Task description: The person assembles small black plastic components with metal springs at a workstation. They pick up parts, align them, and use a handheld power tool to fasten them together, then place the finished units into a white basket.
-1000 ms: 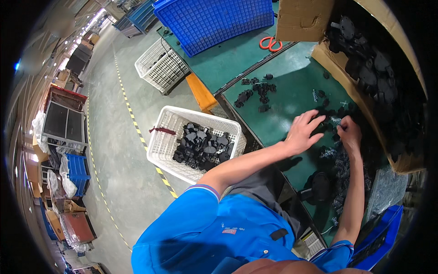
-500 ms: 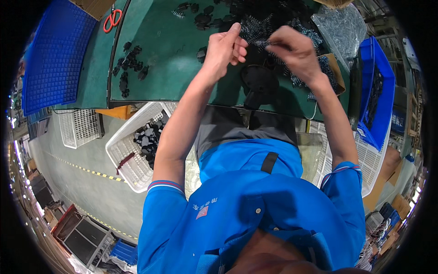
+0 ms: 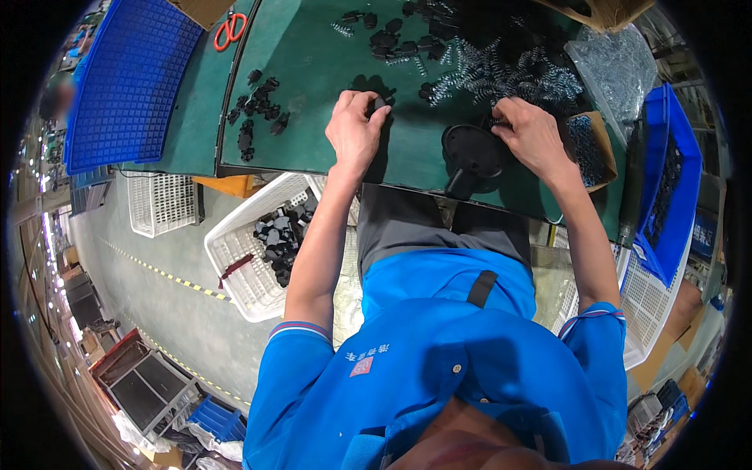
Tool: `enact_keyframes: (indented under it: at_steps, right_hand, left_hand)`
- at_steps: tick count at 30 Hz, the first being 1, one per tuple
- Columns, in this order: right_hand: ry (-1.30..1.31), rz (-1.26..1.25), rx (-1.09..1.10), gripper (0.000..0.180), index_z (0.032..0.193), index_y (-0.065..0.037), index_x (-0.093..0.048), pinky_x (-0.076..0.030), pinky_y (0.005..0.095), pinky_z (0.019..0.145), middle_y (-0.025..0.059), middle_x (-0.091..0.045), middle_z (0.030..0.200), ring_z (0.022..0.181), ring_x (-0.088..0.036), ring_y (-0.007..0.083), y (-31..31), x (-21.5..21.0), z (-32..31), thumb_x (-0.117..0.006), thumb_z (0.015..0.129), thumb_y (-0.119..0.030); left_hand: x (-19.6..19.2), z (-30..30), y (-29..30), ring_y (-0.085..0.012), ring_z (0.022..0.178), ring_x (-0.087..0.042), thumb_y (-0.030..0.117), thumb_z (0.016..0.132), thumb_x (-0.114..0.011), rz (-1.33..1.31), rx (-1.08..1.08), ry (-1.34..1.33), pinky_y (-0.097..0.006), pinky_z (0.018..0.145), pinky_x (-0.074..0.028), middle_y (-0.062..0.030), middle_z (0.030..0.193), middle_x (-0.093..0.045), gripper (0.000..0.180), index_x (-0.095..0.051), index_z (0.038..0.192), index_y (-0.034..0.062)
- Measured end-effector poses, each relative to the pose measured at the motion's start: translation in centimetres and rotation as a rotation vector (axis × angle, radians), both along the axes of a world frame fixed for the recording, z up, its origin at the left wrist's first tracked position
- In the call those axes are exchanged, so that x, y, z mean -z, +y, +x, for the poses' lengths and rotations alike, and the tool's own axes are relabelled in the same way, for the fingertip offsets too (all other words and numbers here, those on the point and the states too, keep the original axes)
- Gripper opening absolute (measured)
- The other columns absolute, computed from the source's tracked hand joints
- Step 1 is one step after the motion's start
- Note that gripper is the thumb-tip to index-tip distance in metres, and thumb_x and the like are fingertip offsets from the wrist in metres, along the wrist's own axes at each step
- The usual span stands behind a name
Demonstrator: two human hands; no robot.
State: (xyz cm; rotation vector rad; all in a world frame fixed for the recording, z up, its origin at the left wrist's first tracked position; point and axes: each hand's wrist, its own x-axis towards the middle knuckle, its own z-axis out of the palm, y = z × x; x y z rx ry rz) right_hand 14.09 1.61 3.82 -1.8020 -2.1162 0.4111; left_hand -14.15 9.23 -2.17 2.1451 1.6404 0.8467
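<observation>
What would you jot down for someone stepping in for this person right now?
Left hand: closed on a small black part at the green bench.
Right hand: fingers down at the edge of the spring pile, beside the black round fixture; what it pinches cannot be seen.
Loose black parts lie to the left on the bench, more at the top.
White basket by the left knee holds a batch of black parts.
Left: many parts and springs remain on the bench.

A bright blue polo shirt [image 3: 439, 368] with striped sleeve cuffs (a small chest patch too), dark grey trousers [image 3: 423, 227], bare forearms.
</observation>
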Motion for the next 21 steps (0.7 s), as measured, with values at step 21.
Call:
enact_keyframes:
  at_steps: [21]
  right_hand:
    - [1.113, 0.07, 0.192, 0.024, 0.095, 0.002, -0.064, -0.047, 0.0231, 0.056, 0.0064, -0.061, 0.087, 0.07, -0.06, 0.0105, -5.3, -1.7, -5.7, -0.075, 0.074, 0.001]
  left_hand:
    - [-9.4, 6.5, -6.5, -0.026, 0.065, -0.057, -0.003, 0.065, -0.071, -0.147, 0.441, -0.369, -0.037, 0.055, -0.048, -0.01, 0.079, -0.053, 0.031, -0.062, 0.094, 0.004]
